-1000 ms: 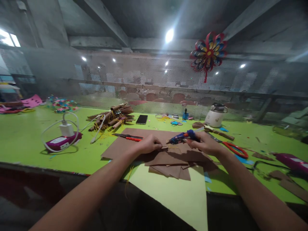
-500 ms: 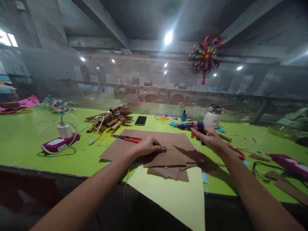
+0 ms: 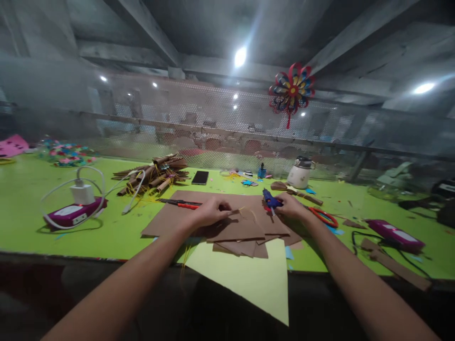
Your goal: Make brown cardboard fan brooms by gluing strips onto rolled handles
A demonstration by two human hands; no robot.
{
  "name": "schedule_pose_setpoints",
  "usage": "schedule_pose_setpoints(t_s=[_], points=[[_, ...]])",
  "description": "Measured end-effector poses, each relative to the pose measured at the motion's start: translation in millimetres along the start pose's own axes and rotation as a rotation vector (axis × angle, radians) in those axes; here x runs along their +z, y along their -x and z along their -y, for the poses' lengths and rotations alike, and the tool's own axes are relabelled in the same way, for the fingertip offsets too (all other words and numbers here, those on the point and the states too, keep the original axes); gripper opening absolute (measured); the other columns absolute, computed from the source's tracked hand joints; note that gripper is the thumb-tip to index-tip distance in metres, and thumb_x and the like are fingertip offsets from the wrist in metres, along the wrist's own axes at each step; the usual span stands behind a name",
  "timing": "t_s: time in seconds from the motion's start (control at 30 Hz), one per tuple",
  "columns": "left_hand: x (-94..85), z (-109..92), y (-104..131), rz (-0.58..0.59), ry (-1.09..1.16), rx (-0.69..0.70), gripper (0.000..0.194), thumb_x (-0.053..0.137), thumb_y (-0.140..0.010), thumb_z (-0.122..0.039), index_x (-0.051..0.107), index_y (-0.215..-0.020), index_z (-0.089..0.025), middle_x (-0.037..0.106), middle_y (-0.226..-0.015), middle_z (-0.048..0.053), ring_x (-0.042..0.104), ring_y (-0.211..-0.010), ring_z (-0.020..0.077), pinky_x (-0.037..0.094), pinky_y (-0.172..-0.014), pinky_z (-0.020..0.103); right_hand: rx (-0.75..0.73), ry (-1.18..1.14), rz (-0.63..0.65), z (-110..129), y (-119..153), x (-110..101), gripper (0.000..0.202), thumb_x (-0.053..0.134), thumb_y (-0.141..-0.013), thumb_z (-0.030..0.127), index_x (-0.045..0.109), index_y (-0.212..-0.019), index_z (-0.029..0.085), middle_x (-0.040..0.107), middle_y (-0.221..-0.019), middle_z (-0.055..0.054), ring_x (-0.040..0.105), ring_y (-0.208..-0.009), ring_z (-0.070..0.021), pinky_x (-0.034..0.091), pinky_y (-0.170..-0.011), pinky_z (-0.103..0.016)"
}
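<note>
My left hand (image 3: 210,212) pinches the edge of a small piece of brown paper (image 3: 234,211) just above the brown sheets. A thin yellow thread (image 3: 253,214) loops out beside that piece. On the right, my right hand (image 3: 289,207) is closed on a blue glue gun (image 3: 271,201), its nozzle pointing down over the right part of the stack. Under both hands lie the stacked brown paper sheets (image 3: 167,222), with smaller brown pieces sticking out at the front. A red-and-black cutter (image 3: 183,204) rests on the sheets left of my left hand.
Pale yellow paper (image 3: 245,279) overhangs the table's front edge. Behind are a bundle of brown paper rolls (image 3: 156,175), a phone (image 3: 200,177) and a white bottle (image 3: 299,173). Purple power strips (image 3: 76,211) stand left and right, with cables. Orange-handled scissors (image 3: 323,217) lie right.
My right hand has brought the glue gun down and inward, turning its nozzle from sideways to downward. The left hand has lifted the small paper piece slightly. The view has shifted right.
</note>
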State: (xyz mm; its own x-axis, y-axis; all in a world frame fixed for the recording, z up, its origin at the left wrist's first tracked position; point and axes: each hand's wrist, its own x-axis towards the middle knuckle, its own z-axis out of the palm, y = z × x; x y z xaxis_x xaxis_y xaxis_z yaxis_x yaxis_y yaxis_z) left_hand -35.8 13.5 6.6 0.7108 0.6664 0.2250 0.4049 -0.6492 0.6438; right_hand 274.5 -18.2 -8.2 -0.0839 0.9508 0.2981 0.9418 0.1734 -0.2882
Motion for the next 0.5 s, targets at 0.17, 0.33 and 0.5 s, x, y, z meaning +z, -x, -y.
schedule_pose_setpoints(t_s=[0.17,0.33,0.5], points=[[-3.2,-0.9,3.1,-0.001,-0.074,0.103,0.026,0.050,-0.080,-0.032,0.064,-0.089,-0.012,0.065,-0.086,0.009,0.052,-0.071,0.0137,0.038,-0.066,0.026,0.011,0.058,0.042,2.7,1.2,-8.8,0.023,0.060,-0.061,0.011,0.070,-0.082,0.011,0.068,-0.083,-0.008,0.060,-0.080,-0.0225,0.044,-0.073,-0.030],[-14.0,-7.0,10.9,0.019,-0.143,0.108,0.027,0.048,-0.082,-0.036,0.062,-0.087,-0.014,0.064,-0.082,0.007,0.051,-0.069,0.0136,0.036,-0.062,0.025,-0.145,0.083,-0.036,53.5,22.8,-28.9,0.031,0.055,-0.073,0.014,0.064,-0.103,0.016,0.060,-0.110,-0.013,0.053,-0.101,-0.0242,0.039,-0.088,-0.037],[-18.2,-12.7,32.3,0.082,-0.207,0.055,0.021,0.048,-0.081,-0.032,0.060,-0.082,-0.014,0.062,-0.074,0.005,0.047,-0.061,0.0118,0.032,-0.056,0.024,-0.441,0.095,0.162,118.6,57.2,-17.9,0.020,0.052,-0.083,0.028,0.063,-0.099,0.022,0.060,-0.099,-0.008,0.055,-0.089,-0.0192,0.042,-0.076,-0.029]])
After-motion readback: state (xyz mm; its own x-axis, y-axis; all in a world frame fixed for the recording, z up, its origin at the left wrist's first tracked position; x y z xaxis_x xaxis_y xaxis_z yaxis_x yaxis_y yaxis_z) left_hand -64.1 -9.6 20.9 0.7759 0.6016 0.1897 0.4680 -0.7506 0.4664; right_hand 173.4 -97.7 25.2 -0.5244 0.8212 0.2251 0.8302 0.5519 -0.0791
